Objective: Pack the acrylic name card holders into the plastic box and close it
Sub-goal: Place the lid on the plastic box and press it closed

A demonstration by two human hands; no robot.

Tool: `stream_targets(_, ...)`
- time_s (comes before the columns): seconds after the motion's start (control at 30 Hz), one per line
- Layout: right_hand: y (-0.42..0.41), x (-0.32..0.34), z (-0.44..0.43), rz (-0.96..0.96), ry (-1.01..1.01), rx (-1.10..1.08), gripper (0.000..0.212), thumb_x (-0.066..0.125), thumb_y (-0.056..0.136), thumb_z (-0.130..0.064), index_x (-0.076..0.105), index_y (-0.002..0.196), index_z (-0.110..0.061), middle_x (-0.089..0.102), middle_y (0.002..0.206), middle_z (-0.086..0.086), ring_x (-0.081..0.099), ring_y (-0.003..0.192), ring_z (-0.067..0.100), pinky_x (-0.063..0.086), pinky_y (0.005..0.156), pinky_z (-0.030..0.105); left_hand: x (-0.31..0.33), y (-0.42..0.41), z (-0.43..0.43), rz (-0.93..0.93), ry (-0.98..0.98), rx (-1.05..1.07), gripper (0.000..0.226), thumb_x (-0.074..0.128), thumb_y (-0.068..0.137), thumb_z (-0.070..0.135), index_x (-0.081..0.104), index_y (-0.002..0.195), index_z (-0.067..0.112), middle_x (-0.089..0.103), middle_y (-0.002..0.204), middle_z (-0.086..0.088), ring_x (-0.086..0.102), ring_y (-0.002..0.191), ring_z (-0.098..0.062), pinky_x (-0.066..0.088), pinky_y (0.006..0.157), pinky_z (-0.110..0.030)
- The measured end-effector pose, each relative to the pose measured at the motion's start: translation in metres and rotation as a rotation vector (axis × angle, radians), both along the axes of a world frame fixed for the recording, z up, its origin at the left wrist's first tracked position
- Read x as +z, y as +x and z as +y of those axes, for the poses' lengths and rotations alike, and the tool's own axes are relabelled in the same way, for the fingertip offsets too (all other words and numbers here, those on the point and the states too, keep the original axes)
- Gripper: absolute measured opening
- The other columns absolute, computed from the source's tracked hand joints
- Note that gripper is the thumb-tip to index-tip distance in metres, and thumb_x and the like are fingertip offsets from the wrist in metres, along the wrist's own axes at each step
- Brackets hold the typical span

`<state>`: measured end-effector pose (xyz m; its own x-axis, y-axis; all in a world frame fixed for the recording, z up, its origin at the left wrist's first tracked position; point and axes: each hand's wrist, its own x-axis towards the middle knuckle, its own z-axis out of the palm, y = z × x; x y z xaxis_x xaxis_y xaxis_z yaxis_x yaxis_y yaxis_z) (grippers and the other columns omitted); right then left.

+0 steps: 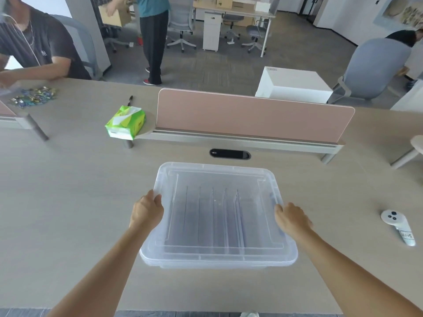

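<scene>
clear box [218,216] sitting on the table [68,202], near centre, lid [217,177] laid on top. holders [212,216] visible through the lid, standing upright in a row inside. left hand [147,209] curled over the lid's left edge, fingers [156,197] hooked on the rim, gripping it. right hand [291,217] pressed against the right edge, fingers bent down along the side; cannot tell whether clamped or merely resting. white controller [397,226] lying to the right, well apart from the box. green tissue pack [125,122] far left, beside a pink divider [251,117]. black pen [130,100] just beyond the pack. pile of small coloured bits [33,97] at far left.
</scene>
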<state>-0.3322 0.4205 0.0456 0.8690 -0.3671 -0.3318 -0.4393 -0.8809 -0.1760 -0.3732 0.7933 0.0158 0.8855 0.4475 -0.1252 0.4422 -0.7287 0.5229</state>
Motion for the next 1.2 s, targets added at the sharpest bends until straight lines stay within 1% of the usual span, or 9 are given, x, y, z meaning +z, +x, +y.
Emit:
stream_targets(0.2, 0.006, -0.025, 0.003, -0.117, 0.262, -0.033, 0.05, 0.027, 0.102, -0.041, 0.042, 0.131, -0.003, 0.049, 0.131, 0.023, 0.052, 0.115, 0.041, 0.042, 0.088, 0.043, -0.014, -0.003, -0.01, 0.011, 0.052, 0.045, 0.038, 0.038, 0.098, 0.019, 0.044, 0.133, 0.006, 0.052, 0.127, -0.021, 0.045, 0.113, -0.044, 0.036, 0.098, -0.05)
stream_targets(0.37, 0.032, -0.011, 0.007, -0.195, 0.049, 0.231, 0.057, 0.036, 0.098, -0.038, 0.02, 0.148, -0.015, 0.03, 0.152, 0.011, 0.037, 0.132, 0.038, 0.034, 0.105, 0.048, 0.007, 0.029, -0.023, -0.105, 0.211, -0.105, 0.067, 0.049, 0.093, 0.039, 0.027, 0.149, 0.01, 0.034, 0.15, -0.009, 0.025, 0.138, -0.034, 0.03, 0.109, -0.049)
stream_targets(0.47, 0.059, 0.0, 0.026, -0.236, -0.031, 0.545, 0.063, 0.035, 0.098, -0.046, 0.015, 0.152, -0.021, 0.017, 0.16, 0.008, 0.021, 0.144, 0.031, 0.026, 0.113, 0.046, 0.008, 0.068, -0.039, -0.064, 0.283, -0.306, 0.081, 0.035, 0.088, 0.06, 0.02, 0.153, 0.015, 0.018, 0.161, -0.005, 0.01, 0.148, -0.029, 0.014, 0.119, -0.045)
stream_targets(0.6, 0.088, -0.01, 0.047, -0.127, -0.131, 0.72, 0.069, 0.017, 0.094, -0.063, 0.0, 0.153, -0.033, -0.006, 0.163, 0.006, -0.004, 0.149, 0.031, 0.005, 0.12, 0.046, -0.003, 0.098, -0.057, 0.068, 0.347, -0.419, 0.084, 0.018, 0.087, 0.073, -0.004, 0.155, 0.028, -0.011, 0.163, 0.003, -0.017, 0.148, -0.026, -0.008, 0.12, -0.047)
stream_targets(0.73, 0.101, -0.03, 0.053, -0.116, -0.155, 0.706, 0.071, -0.001, 0.087, -0.069, -0.017, 0.149, -0.04, -0.025, 0.159, 0.003, -0.023, 0.146, 0.031, -0.006, 0.119, 0.048, -0.01, 0.106, -0.059, 0.085, 0.434, -0.398, 0.086, 0.005, 0.084, 0.076, -0.017, 0.152, 0.028, -0.024, 0.159, 0.002, -0.026, 0.145, -0.027, -0.009, 0.119, -0.048)
stream_targets(0.87, 0.108, -0.033, 0.057, -0.116, -0.222, 0.695, 0.066, -0.006, 0.089, -0.063, -0.025, 0.147, -0.037, -0.03, 0.157, 0.007, -0.024, 0.145, 0.033, -0.006, 0.119, 0.05, -0.011, 0.112, -0.066, 0.116, 0.491, -0.367, 0.085, 0.001, 0.085, 0.074, -0.018, 0.152, 0.025, -0.023, 0.16, -0.001, -0.024, 0.146, -0.03, -0.007, 0.119, -0.05)
stream_targets(1.03, 0.085, -0.019, 0.075, -0.124, -0.092, 0.793, 0.066, 0.004, 0.093, -0.058, -0.009, 0.153, -0.032, -0.017, 0.162, 0.004, -0.018, 0.147, 0.031, -0.005, 0.119, 0.051, 0.008, 0.098, -0.078, -0.002, 0.411, -0.483, 0.078, 0.028, 0.09, 0.063, 0.022, 0.153, 0.017, 0.014, 0.162, -0.004, 0.002, 0.15, -0.028, 0.003, 0.121, -0.045)
stream_targets(1.1, 0.048, -0.018, 0.085, -0.139, 0.037, 0.978, 0.061, 0.009, 0.096, -0.053, -0.003, 0.153, -0.035, -0.016, 0.161, 0.001, -0.018, 0.147, 0.026, -0.006, 0.119, 0.049, 0.008, 0.069, -0.092, 0.004, 0.26, -0.605, 0.072, 0.032, 0.094, 0.056, 0.015, 0.154, 0.022, 0.003, 0.163, 0.0, -0.005, 0.15, -0.024, -0.001, 0.122, -0.041)
stream_targets(1.2, 0.021, -0.026, 0.095, -0.179, -0.014, 1.038, 0.053, 0.01, 0.102, -0.05, -0.008, 0.152, -0.04, -0.022, 0.157, -0.003, -0.022, 0.146, 0.024, -0.011, 0.118, 0.048, -0.002, 0.036, -0.103, 0.004, 0.408, -0.661, 0.067, 0.015, 0.098, 0.053, -0.004, 0.154, 0.022, -0.015, 0.161, 0.002, -0.02, 0.147, -0.024, -0.009, 0.12, -0.043)
